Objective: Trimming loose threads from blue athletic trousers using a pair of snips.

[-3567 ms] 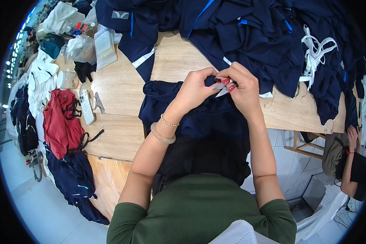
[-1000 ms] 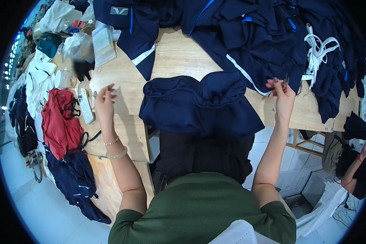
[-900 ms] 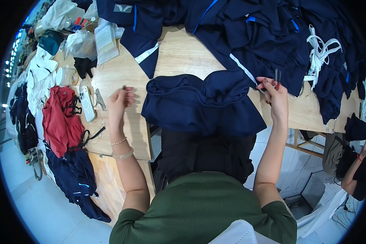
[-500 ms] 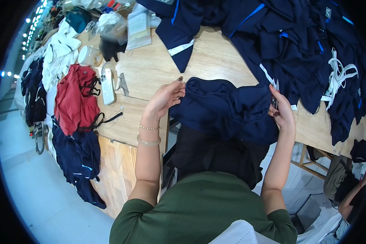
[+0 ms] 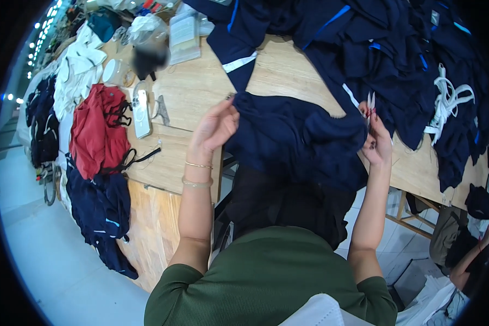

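A dark navy garment (image 5: 299,130) is spread between my two hands, over my lap and the near table edge. My left hand (image 5: 217,126) pinches its upper left corner between thumb and fingers. At the other end, my right hand (image 5: 379,142) is closed around small scissors (image 5: 371,102), whose slim blades point upward. The garment's right edge lies against the fingers of that hand; whether they also grip the cloth is hidden. Just past the scissors, a white strip (image 5: 350,95) lies on a navy piece.
Navy garments with blue trim (image 5: 358,49) are heaped across the table's far right, with white cords (image 5: 448,100) on top. To the left lie a phone (image 5: 142,114), a red garment (image 5: 99,133) and white cloth (image 5: 73,70). Another person's arm (image 5: 472,258) shows at the lower right.
My left hand has moved up and left, drawing the garment's top edge flatter. The right hand has turned, and the scissors' blades now stand more plainly upward.
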